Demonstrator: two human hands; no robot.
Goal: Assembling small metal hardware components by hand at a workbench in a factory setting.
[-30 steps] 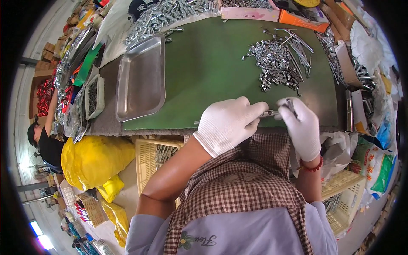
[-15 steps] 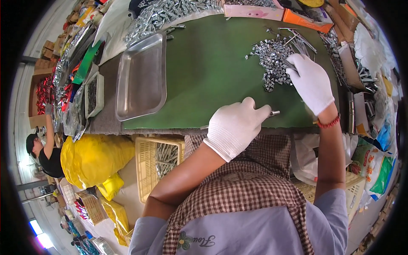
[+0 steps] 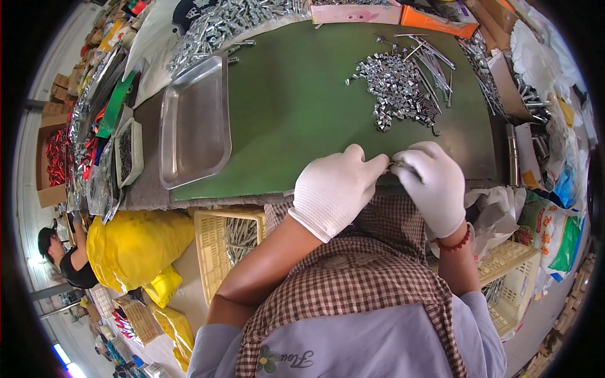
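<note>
Both my hands, in white knit gloves, meet at the near edge of the green work surface (image 3: 283,107). My left hand (image 3: 337,189) is closed round a thin metal rod (image 3: 289,193), whose tail shows past the heel of the hand. Fingers of my right hand (image 3: 433,186) pinch at the rod's other end, close to my left fingertips. What they hold there is mostly covered by the gloves. Beyond the hands lies a heap of small shiny metal pieces (image 3: 394,85). Several long metal rods (image 3: 435,63) lie along the heap's right side.
A shallow steel tray (image 3: 195,126) sits on the left. Farther back are a mound of metal sleeves (image 3: 233,28) and a pink box (image 3: 356,14). Cartons of hardware (image 3: 507,82) line the right edge. Under the table stands a yellow crate (image 3: 214,252). At far left is another person (image 3: 72,258).
My right hand has left the heap and come down and toward me, to the rod end beside my left hand. My left hand keeps hold of the rod. The view has shifted slightly.
</note>
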